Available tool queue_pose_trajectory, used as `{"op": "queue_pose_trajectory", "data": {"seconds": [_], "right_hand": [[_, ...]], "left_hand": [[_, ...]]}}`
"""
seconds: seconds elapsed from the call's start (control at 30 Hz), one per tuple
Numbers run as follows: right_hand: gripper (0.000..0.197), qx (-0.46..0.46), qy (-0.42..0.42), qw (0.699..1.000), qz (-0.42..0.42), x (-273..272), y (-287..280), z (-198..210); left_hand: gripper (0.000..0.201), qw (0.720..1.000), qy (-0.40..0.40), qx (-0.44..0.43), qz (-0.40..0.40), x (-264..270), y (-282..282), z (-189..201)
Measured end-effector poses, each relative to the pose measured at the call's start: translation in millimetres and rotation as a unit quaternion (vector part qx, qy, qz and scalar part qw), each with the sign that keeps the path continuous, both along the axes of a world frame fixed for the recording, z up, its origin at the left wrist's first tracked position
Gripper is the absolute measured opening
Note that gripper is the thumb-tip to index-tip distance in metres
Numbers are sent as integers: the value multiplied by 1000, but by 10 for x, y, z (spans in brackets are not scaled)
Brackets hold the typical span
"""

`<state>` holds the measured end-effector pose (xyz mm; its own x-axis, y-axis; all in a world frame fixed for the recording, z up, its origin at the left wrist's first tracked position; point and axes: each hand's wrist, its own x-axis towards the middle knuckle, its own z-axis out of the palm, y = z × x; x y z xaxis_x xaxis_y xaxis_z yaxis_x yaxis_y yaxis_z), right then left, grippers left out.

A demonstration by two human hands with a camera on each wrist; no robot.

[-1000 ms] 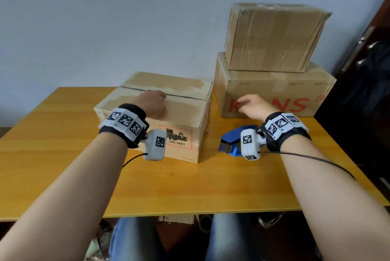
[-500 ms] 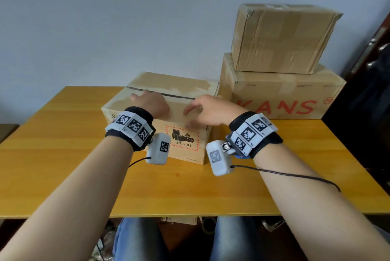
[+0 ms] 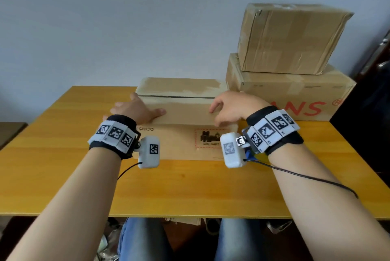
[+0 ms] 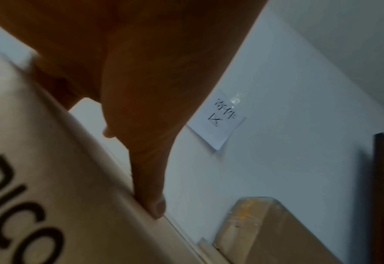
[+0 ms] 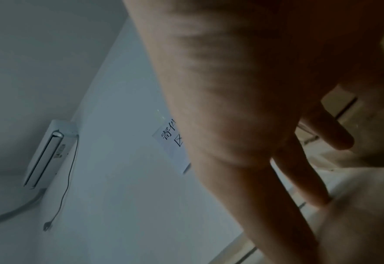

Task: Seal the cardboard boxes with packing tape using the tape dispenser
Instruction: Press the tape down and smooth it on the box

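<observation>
A brown cardboard box (image 3: 181, 140) printed "PICO" stands mid-table with its long front face towards me; a dark open seam (image 3: 179, 97) runs across its top. My left hand (image 3: 135, 109) lies flat on the top's left end, thumb (image 4: 145, 160) stretched along the near edge of the box (image 4: 50, 178). My right hand (image 3: 229, 106) rests on the top's right end with its fingers (image 5: 299, 178) nearly straight on the cardboard. Only a blue sliver of the tape dispenser (image 3: 251, 156) shows, behind my right wrist; neither hand holds it.
Two more cardboard boxes are stacked at the back right, a taped one (image 3: 291, 36) on a wider one with red letters (image 3: 295, 96). The yellow table (image 3: 190, 193) ends near my lap. A dark door (image 3: 375, 70) stands at the right.
My right hand left the spot by the dispenser and came onto the box's right end. The box has turned from angled to square-on to me, with both hands on top.
</observation>
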<state>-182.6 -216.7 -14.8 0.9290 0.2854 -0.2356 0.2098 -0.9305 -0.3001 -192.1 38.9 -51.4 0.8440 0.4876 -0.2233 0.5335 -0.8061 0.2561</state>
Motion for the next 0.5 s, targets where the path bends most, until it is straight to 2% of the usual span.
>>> {"op": "queue_pose_trajectory", "data": {"seconds": [0.03, 0.07, 0.13, 0.2, 0.27, 0.3, 0.37, 0.5], "right_hand": [[25, -9, -11, 1000, -11, 5, -15, 14], [25, -11, -23, 999, -20, 13, -13, 12], [41, -5, -53, 998, -30, 14, 60, -14], [51, 23, -93, 995, 8, -6, 209, -70], [56, 56, -97, 991, 79, -25, 386, -135], [58, 64, -83, 989, 101, -18, 479, -167], [60, 57, -46, 991, 113, 37, 612, -236], [62, 28, -10, 995, 98, 138, 662, -352]], "left_hand": [[114, 1000, 5, -2, -9, -42, -43, -5], [110, 1000, 6, 0, -17, -87, -90, 2], [94, 998, -17, 29, -54, -159, -174, 41], [77, 984, -50, 52, -165, -168, -253, 70], [64, 959, -61, 21, -277, -123, -328, 61], [60, 950, -57, -1, -308, -101, -354, 43], [53, 942, -51, -19, -331, -67, -387, -6], [51, 948, -27, -5, -318, -14, -416, -60]]}}
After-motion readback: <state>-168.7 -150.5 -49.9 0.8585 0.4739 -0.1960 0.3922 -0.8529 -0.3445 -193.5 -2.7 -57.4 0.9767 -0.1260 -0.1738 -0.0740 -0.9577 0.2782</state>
